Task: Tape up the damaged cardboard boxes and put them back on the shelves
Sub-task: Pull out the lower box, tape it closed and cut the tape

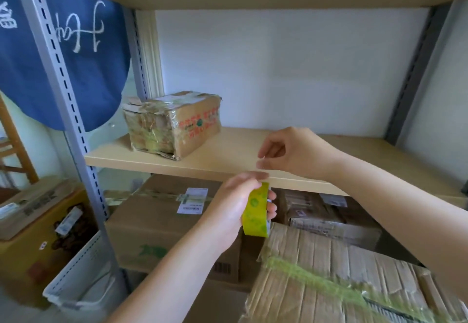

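While the left hand (234,207) grips the tape roll (255,210), right hand (286,154) pinching, contents unclear, taped box (173,123) on shelf (228,163).

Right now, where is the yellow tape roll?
In the head view the tape roll sits low and centre, gripped by the left hand, just under the front edge of the wooden shelf and below the right hand.

yellow-green tape roll (255,210) with green spots, brown box (174,123) with red print, pale wood shelf (228,155), blue cloth (83,51) with white script, white basket (76,282)
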The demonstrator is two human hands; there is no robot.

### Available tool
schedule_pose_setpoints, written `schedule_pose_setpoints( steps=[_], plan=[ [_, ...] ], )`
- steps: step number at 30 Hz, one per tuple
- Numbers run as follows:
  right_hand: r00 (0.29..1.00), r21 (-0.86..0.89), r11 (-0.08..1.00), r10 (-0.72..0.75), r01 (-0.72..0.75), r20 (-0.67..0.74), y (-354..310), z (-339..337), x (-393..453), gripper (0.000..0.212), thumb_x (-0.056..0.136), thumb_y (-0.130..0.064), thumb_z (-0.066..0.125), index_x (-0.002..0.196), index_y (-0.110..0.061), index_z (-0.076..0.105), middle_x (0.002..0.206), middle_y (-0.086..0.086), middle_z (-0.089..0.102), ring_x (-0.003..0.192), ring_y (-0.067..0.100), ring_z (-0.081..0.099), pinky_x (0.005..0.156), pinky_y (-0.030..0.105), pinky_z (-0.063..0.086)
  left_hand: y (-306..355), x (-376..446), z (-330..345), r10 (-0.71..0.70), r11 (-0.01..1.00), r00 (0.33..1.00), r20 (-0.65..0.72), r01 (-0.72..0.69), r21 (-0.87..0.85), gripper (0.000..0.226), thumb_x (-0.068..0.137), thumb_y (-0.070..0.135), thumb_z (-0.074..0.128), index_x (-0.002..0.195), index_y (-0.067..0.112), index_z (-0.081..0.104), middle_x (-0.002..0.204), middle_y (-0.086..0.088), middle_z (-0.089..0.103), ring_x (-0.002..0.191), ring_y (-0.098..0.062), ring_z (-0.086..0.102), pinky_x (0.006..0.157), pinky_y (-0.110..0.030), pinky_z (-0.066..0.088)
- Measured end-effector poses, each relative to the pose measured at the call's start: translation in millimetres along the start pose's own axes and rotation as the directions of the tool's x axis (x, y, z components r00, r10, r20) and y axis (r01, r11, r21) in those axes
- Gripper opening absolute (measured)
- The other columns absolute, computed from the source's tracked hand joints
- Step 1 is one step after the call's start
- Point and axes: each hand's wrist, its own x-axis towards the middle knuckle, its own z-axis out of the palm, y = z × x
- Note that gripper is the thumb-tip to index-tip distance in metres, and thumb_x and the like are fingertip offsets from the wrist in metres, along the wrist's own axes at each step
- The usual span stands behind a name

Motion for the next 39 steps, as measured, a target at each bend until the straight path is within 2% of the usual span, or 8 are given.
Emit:
schedule_pose_setpoints(
  steps=[3, 15, 20, 25, 29, 32, 35, 39],
  plan=[
    [0.999, 0.013, 0.999, -0.046, 0.046, -0.024, -2, 14, 11, 0.005, 0.08, -0.019, 0.077, 0.076, -0.019, 0.074, 0.068, -0.011, 0.068, 0.064, 0.001, 0.061, 0.057, 0.009, 0.042, 3, 2, -7, -0.03, 0.999, 0.999, -0.036, 0.029, -0.026, 0.018, 0.1, 0.0, 0.045, 0.106, 0.002, 0.061, 0.068, -0.018, 0.066, 0.049, -0.025, 0.061, 0.053, -0.033, 0.057],
    [0.999, -0.166, 0.986, -0.031, 0.025, -0.029, 1, 53, 43, 0.002, 0.082, -0.017, 0.072, 0.081, -0.015, 0.072, 0.065, -0.018, 0.052, 0.069, 0.007, 0.051, 0.051, 0.005, 0.031, 7, 26, -29, -0.168, 0.972, 0.965, -0.202, 0.197, 0.131, 0.041, 0.097, 0.005, 0.06, 0.133, -0.003, 0.041, 0.06, -0.017, 0.069, 0.053, -0.023, 0.07, 0.05, -0.033, 0.058],
    [1.0, -0.28, 0.96, 0.017, -0.016, 0.002, 1, 61, 48, 0.012, 0.086, -0.025, 0.071, 0.092, -0.015, 0.068, 0.089, -0.003, 0.056, 0.086, 0.021, 0.058, 0.067, 0.024, 0.039, 5, 38, -29, -0.195, 0.971, 0.958, -0.209, 0.219, 0.099, 0.044, 0.098, 0.006, 0.057, 0.139, -0.001, 0.04, 0.063, -0.017, 0.07, 0.055, -0.024, 0.07, 0.051, -0.034, 0.059],
    [0.989, -0.299, 0.943, 0.148, -0.149, -0.027, 14, 61, 57, 0.081, 0.08, -0.063, 0.067, 0.142, -0.018, 0.04, 0.135, 0.006, 0.043, 0.121, 0.029, 0.051, 0.092, 0.039, 0.047, -5, 40, -33, -0.203, 0.968, 0.962, -0.18, 0.225, 0.11, 0.014, 0.1, 0.011, 0.055, 0.109, 0.0, 0.059, 0.069, -0.014, 0.072, 0.062, -0.024, 0.073, 0.062, -0.033, 0.062],
    [0.966, -0.202, 0.944, 0.251, -0.259, -0.067, 25, 80, 48, 0.058, 0.093, -0.051, 0.056, 0.144, -0.026, 0.045, 0.143, 0.006, 0.041, 0.131, 0.032, 0.04, 0.104, 0.041, 0.04, -9, 38, -33, -0.142, 0.956, 0.946, -0.29, 0.207, 0.208, 0.05, 0.096, 0.026, 0.064, 0.136, -0.001, 0.048, 0.106, -0.019, 0.072, 0.092, -0.028, 0.072, 0.078, -0.035, 0.06],
    [0.941, -0.179, 0.962, 0.146, -0.208, -0.306, 29, 65, 24, 0.041, 0.091, -0.007, 0.053, 0.131, -0.017, 0.059, 0.131, 0.006, 0.052, 0.119, 0.029, 0.05, 0.092, 0.034, 0.045, -24, 14, -34, 0.249, 0.686, 0.839, -0.485, 0.2, 0.699, 0.076, 0.093, 0.046, 0.063, 0.15, 0.012, 0.027, 0.144, -0.011, 0.041, 0.127, -0.03, 0.047, 0.094, -0.037, 0.048],
    [0.928, -0.18, 0.983, -0.041, -0.029, -0.371, 39, 36, -42, 0.026, 0.093, -0.011, 0.051, 0.11, -0.018, 0.07, 0.109, -0.001, 0.067, 0.096, 0.021, 0.062, 0.079, 0.034, 0.051, -47, -29, -29, 0.704, 0.411, 0.692, -0.159, -0.215, 0.886, 0.031, 0.094, 0.026, 0.052, 0.124, 0.026, 0.047, 0.11, 0.008, 0.046, 0.096, -0.002, 0.048, 0.074, -0.014, 0.045],
    [0.991, -0.438, 0.889, 0.129, -0.135, -0.043, 76, 22, -175, 0.04, 0.098, -0.044, 0.04, 0.129, -0.03, 0.061, 0.141, -0.004, 0.055, 0.129, 0.023, 0.051, 0.107, 0.043, 0.043, -73, -33, -15, 0.229, 0.259, 0.947, 0.224, -0.281, 0.924, 0.043, 0.102, 0.024, 0.043, 0.144, 0.023, 0.047, 0.145, 0.012, 0.04, 0.135, -0.001, 0.037, 0.108, -0.019, 0.029]
  ],
)
